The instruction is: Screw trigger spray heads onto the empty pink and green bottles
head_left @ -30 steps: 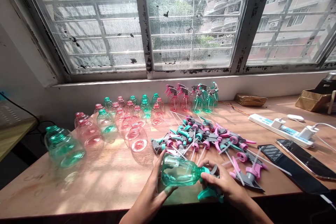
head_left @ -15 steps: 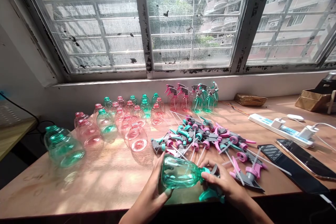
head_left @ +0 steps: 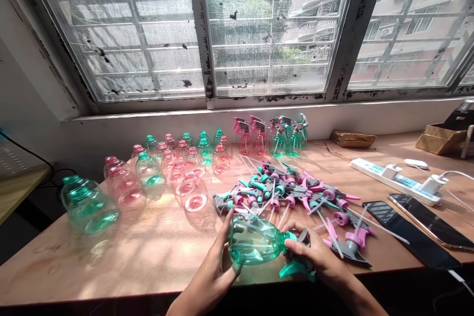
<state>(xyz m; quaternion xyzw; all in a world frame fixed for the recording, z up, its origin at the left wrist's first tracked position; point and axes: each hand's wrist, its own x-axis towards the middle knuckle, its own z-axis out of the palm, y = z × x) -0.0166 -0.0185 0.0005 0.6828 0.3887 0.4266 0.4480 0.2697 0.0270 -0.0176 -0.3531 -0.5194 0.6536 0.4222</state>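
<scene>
A clear green bottle (head_left: 255, 241) lies sideways between my hands above the table's front edge, its neck to the right. My left hand (head_left: 218, 261) grips the bottle's base end, thumb below and fingers behind. At the neck, my right hand (head_left: 309, 252) is closed around a teal and grey spray head (head_left: 296, 267), its collar against the bottle's mouth. Whether the thread is fully engaged is hidden by my fingers. Just beyond the bottle lies a heap of loose pink, teal and grey spray heads (head_left: 274, 187) with thin tubes.
Several open pink and green bottles (head_left: 190, 192) stand at the left. Bottles with spray heads fitted (head_left: 261, 140) stand by the window wall. To the right lie two phones (head_left: 411, 234), a power strip (head_left: 394, 180) and a brown packet (head_left: 351, 139).
The green bottle has turned slightly about its long axis between my hands. Both hands keep their hold, in nearly the same place. The view has shifted a little.
</scene>
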